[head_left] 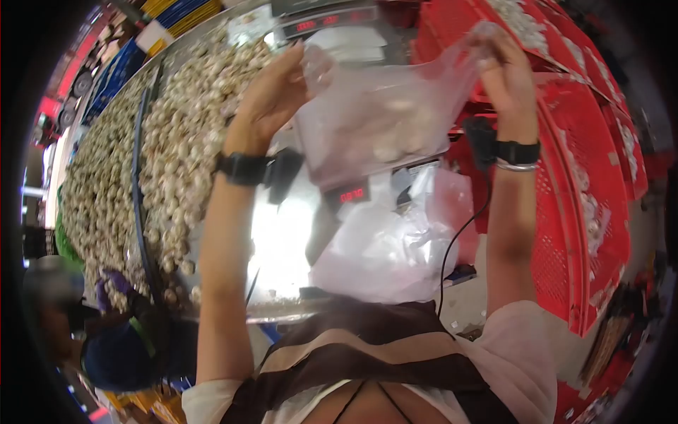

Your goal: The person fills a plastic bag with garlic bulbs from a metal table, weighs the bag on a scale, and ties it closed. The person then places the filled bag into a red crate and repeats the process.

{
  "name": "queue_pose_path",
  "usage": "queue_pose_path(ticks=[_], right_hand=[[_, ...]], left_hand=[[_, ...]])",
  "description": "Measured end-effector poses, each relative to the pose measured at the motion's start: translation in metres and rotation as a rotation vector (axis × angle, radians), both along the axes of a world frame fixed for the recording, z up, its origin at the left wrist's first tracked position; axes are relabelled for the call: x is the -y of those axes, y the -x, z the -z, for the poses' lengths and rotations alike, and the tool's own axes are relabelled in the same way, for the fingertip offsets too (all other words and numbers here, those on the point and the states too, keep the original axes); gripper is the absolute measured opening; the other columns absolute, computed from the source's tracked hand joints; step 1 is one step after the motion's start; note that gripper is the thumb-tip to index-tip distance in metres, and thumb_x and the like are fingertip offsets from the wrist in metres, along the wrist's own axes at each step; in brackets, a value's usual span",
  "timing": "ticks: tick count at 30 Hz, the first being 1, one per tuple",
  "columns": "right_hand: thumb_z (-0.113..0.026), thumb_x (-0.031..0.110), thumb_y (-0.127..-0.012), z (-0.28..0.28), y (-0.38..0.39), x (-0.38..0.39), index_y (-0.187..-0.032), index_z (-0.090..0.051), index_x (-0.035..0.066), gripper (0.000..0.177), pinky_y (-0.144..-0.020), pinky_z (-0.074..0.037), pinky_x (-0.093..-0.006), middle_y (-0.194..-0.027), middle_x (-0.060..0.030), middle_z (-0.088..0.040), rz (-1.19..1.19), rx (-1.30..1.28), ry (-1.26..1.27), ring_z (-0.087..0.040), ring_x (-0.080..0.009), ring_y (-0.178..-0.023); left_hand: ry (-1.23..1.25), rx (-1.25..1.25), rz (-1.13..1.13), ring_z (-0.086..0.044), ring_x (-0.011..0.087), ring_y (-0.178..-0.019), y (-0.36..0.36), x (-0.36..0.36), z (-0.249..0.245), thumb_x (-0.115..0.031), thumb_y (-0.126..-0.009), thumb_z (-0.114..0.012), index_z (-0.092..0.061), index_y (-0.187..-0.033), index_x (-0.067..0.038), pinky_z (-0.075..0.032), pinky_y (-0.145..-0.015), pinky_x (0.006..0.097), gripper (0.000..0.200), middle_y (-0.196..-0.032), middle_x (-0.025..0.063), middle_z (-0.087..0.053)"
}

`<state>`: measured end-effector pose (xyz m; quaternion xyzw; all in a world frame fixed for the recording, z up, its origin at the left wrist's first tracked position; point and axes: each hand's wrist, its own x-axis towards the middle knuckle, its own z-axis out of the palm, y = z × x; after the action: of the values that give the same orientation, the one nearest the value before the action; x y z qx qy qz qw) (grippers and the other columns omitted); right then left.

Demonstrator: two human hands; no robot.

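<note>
A clear plastic bag [339, 145] hangs stretched between my hands above the table, with several pale bulbs, apparently garlic, in its lower part. My left hand [277, 90] grips its upper left corner, fingers closed on the film. At the opposite top corner, my right hand [503, 71] is raised and pinches the plastic, blurred by motion. Below the bag, a scale's red digits [352, 194] read about 0970. Closer to my body lies a heap of thin plastic bags [388, 247].
Loose garlic bulbs [187, 134] cover the left side of the metal table, divided by a dark strip [138, 169]. A second scale [328, 25] stands at the back. Red crates [565, 205] line the right. A co-worker's purple-gloved hand [119, 281] reaches in at lower left.
</note>
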<state>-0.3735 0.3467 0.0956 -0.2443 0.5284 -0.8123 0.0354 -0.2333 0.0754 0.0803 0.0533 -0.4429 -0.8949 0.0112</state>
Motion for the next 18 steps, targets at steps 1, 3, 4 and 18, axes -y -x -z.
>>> queue_pose_path(ticks=[1,3,4,18], right_hand=[[-0.053,0.002,-0.069,-0.005,0.002,-0.004,-0.076,-0.059,0.003,0.009,-0.071,-0.048,-0.0312,-0.078,-0.0091,-0.058,0.172,-0.237,-0.352,-0.057,-0.0165,-0.074],[-0.048,0.004,-0.068,-0.007,-0.016,0.003,-0.074,-0.057,0.003,0.010,-0.070,-0.046,-0.0282,-0.074,-0.0081,-0.056,0.338,-0.564,-0.583,-0.056,-0.0176,-0.073],[-0.049,0.005,-0.080,0.000,-0.009,0.004,-0.081,-0.054,0.004,0.006,-0.066,-0.049,-0.0329,-0.079,-0.0075,-0.058,0.290,-0.770,-0.294,-0.059,-0.0208,-0.075],[-0.062,0.019,-0.064,-0.021,-0.060,0.082,-0.069,-0.062,0.006,0.014,-0.068,-0.043,-0.0383,-0.073,-0.0099,-0.058,0.157,-1.186,-0.334,-0.056,-0.0263,-0.073]], left_hand=[[0.032,0.042,-0.034,-0.054,0.0133,-0.075,0.003,0.011,0.015,-0.016,-0.087,-0.050,-0.052,-0.103,-0.004,-0.044,-0.068,0.0205,0.020,-0.086,0.0012,-0.056],[0.064,-0.036,0.367,-0.047,0.0065,-0.064,-0.021,0.030,0.021,-0.015,-0.087,-0.050,-0.050,-0.113,-0.002,-0.038,-0.054,0.0165,0.029,-0.090,0.0027,-0.055],[0.526,0.157,0.280,-0.045,0.0056,-0.059,-0.033,0.010,-0.001,-0.019,-0.087,-0.050,-0.051,-0.109,-0.001,-0.036,-0.050,0.0168,0.028,-0.084,0.0010,-0.055],[1.226,-0.337,0.152,-0.039,0.0064,-0.054,0.020,-0.023,0.052,-0.034,-0.089,-0.045,-0.048,-0.080,-0.006,-0.031,-0.049,0.0193,0.030,-0.065,-0.0020,-0.045]])
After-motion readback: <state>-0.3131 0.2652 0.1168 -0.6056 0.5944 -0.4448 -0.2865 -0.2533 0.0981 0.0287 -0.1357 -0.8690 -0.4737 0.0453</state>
